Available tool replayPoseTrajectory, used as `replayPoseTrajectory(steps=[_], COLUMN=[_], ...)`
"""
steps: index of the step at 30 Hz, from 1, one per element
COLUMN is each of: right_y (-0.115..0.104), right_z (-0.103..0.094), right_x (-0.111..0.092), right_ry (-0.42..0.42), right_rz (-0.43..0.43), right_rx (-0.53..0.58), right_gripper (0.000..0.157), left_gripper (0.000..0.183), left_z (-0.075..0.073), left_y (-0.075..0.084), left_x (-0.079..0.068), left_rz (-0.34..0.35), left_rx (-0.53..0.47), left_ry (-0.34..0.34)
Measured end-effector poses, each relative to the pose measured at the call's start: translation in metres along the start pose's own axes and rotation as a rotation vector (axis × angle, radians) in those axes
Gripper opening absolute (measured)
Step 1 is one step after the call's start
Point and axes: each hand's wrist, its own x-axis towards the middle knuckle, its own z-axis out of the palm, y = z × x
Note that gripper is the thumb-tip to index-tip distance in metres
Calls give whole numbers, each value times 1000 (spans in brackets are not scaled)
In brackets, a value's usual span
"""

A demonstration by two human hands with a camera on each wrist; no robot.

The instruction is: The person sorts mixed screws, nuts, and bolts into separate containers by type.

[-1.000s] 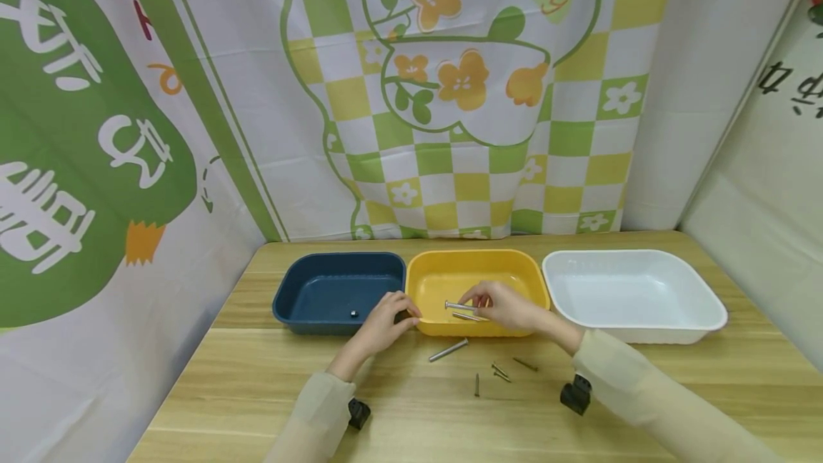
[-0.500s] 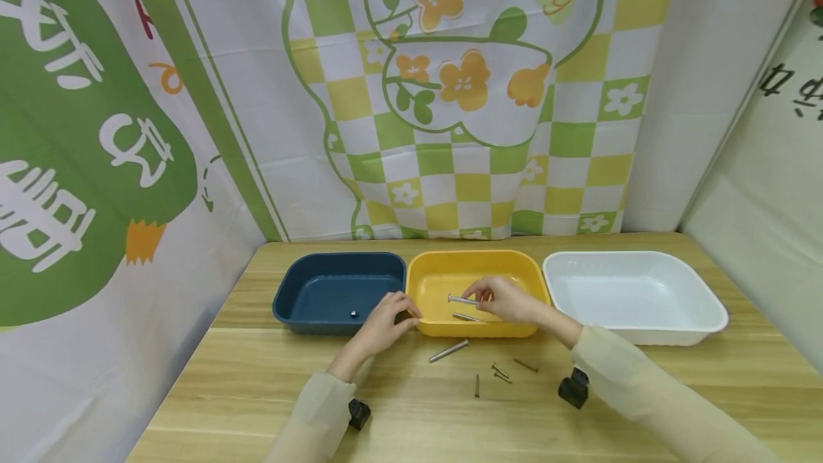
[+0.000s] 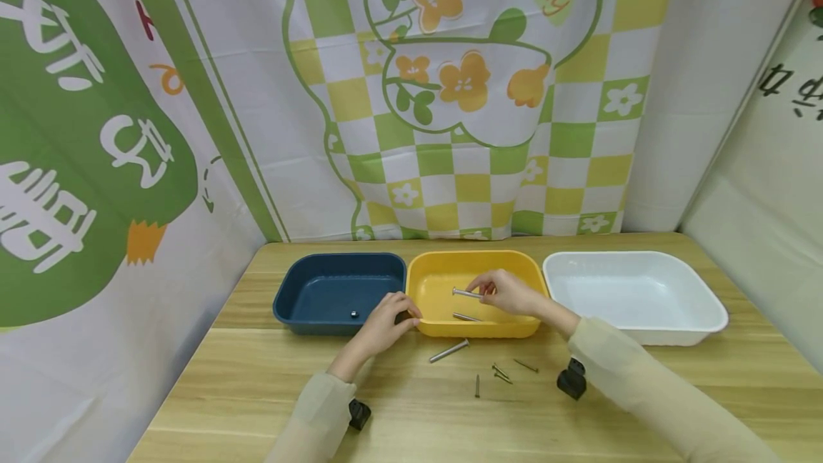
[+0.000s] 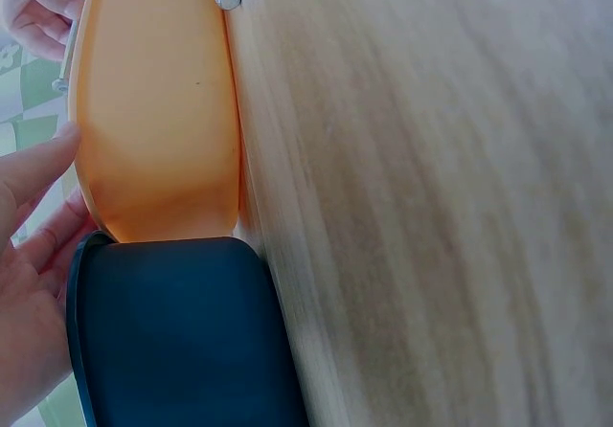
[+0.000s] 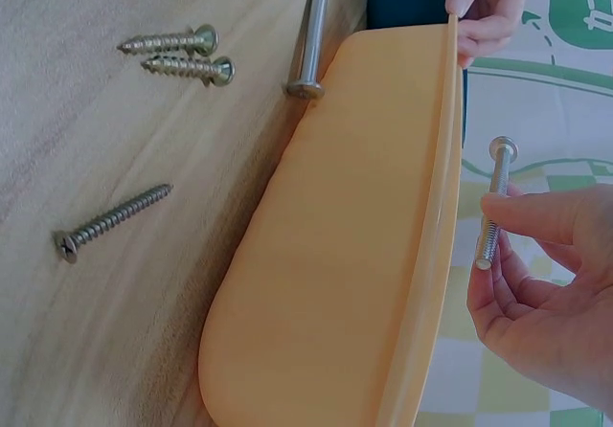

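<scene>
Four screws [image 3: 500, 371] lie on the surface [image 3: 411, 420], a loose bolt [image 3: 449, 351] beyond them. The left hand's [image 3: 386, 326] fingers pinch the yellow tray's [image 3: 476, 329] near-left rim; farther, the right hand's [image 3: 508, 293] fingers, nearly closed, pinch a silver bolt [image 3: 467, 294] above the tray.

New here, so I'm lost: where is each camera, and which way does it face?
Head: worn there, facing forward and down across yellow tray; left hand, right hand and sleeves show.
Left wrist: worn there, facing yellow tray and blue tray; both hands show.
Right wrist: worn there, facing yellow tray and held bolt; both hands show.
Both wrist views share both trays.
</scene>
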Motion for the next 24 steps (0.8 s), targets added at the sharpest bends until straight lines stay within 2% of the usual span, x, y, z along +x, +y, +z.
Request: replayPoseTrajectory(steps=[11,18,24], right_y=[4,7,7], right_z=[-3,0,2], right_x=[3,3,1], right_ry=[-7,32,29], right_rz=[31,35,38], right_rx=[0,-37,-36], right_gripper=[20,22,23], left_gripper=[5,5,10], left_z=[0,0,1], left_y=[0,0,-1], left_x=[0,0,0], left_rz=[1,-2,12], left_rx=[6,-4,5], left_ry=[1,-1,4])
